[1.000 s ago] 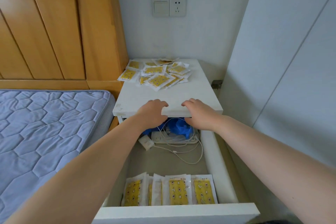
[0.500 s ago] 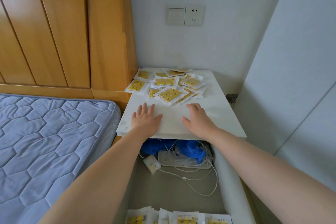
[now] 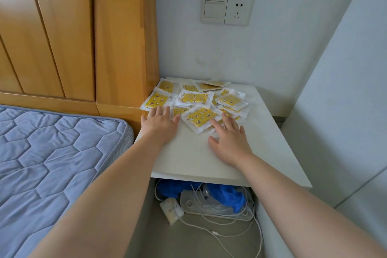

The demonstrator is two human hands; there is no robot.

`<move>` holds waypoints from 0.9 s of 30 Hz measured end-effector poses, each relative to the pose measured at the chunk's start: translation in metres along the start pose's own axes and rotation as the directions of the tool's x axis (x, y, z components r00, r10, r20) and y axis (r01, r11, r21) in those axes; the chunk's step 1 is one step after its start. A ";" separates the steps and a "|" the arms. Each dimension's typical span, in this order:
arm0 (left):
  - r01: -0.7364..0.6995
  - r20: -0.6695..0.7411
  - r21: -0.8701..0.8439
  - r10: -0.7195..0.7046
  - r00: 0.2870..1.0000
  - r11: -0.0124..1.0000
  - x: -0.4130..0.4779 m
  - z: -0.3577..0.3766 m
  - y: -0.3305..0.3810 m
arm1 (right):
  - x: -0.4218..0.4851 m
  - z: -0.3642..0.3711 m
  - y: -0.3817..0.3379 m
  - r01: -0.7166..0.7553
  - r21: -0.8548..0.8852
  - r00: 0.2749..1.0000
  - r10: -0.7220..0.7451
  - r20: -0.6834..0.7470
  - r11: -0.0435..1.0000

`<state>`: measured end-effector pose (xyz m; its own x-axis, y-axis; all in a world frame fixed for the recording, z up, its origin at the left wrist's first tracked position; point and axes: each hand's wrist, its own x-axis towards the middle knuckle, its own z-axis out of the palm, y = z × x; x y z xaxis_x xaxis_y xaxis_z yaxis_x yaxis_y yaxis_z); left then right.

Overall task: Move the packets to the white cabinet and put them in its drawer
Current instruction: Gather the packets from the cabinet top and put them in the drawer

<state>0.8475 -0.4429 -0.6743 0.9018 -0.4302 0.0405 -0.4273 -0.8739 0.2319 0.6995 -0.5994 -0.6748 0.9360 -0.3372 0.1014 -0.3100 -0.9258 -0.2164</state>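
The packets [image 3: 199,100] lie in a loose, overlapping heap on the far-left part of the cabinet [image 3: 268,148] top, close to the wall and the wooden headboard [image 3: 123,37]. Both hands are flat and open, palms down, fingers straight, holding nothing. The left hand [image 3: 161,124] is at the heap's near-left edge, its fingertips touching the outermost packet there. The right hand [image 3: 230,140] is at the near-right edge, fingers spread, their tips resting on the nearest packets. The heap thus lies straight ahead of both hands, away from the person, and spreads wider side to side than front to back. One large packet, turned askew, juts toward the gap between the hands. Neither hand is clearly nearer, which I judge suits a two-handed gather: close in from both flanks, then draw back. The drawer [image 3: 171,243] stands open below the top's front edge, on the person's side, with cables [image 3: 213,232], a blue cloth [image 3: 230,194] and a power strip [image 3: 209,210] at its back. The packets must come toward the person and then down.
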 end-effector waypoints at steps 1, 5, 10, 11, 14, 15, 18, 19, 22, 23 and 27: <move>-0.024 -0.010 0.007 0.024 1.000 1.000 -0.001 -0.001 0.001 | 0.001 0.000 0.000 -0.003 0.008 1.000 0.003 0.029 1.000; -0.132 -0.028 0.046 0.134 0.991 0.990 -0.021 -0.002 0.005 | 0.000 -0.002 -0.002 -0.014 0.038 0.999 0.012 0.050 0.999; -0.203 0.002 0.023 0.203 0.979 0.979 -0.054 0.002 0.012 | -0.015 -0.006 -0.003 -0.036 0.078 0.998 0.032 0.049 0.996; -0.212 0.009 0.021 0.212 0.977 0.977 -0.060 0.001 0.013 | -0.020 -0.007 -0.003 -0.044 0.083 0.998 0.041 0.046 0.996; -0.234 -0.043 0.013 0.235 0.971 0.972 -0.078 0.001 0.018 | -0.037 -0.007 -0.001 -0.072 0.097 0.997 0.073 0.000 0.993; -0.233 -0.083 -0.012 0.231 0.969 0.972 -0.083 0.001 0.019 | -0.043 -0.007 0.001 -0.083 0.092 0.995 0.088 -0.050 0.992; -0.210 -0.195 -0.099 0.188 0.962 0.973 -0.090 -0.001 0.019 | -0.061 -0.008 0.004 -0.143 0.046 0.953 0.150 -0.262 0.989; -0.199 -0.203 -0.102 0.176 0.963 0.975 -0.091 -0.001 0.018 | -0.065 -0.007 0.005 -0.161 0.045 0.940 0.167 -0.298 0.986; -0.180 -0.097 -0.039 0.175 0.980 0.983 -0.087 0.001 0.018 | -0.067 -0.008 0.007 -0.153 0.095 0.932 0.176 -0.318 0.984; -0.184 -0.057 -0.018 0.182 0.982 0.983 -0.086 0.001 0.018 | -0.064 -0.011 0.007 -0.125 0.109 0.940 0.152 -0.304 0.986; -0.204 0.001 0.015 0.204 0.979 0.979 -0.084 0.001 0.017 | -0.034 -0.021 0.009 0.003 0.064 0.988 0.007 -0.156 0.998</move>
<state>0.7643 -0.4224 -0.6748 0.7953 -0.6001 0.0856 -0.6035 -0.7707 0.2044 0.6617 -0.5998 -0.6600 0.8965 -0.3659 0.2499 -0.2956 -0.9141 -0.2777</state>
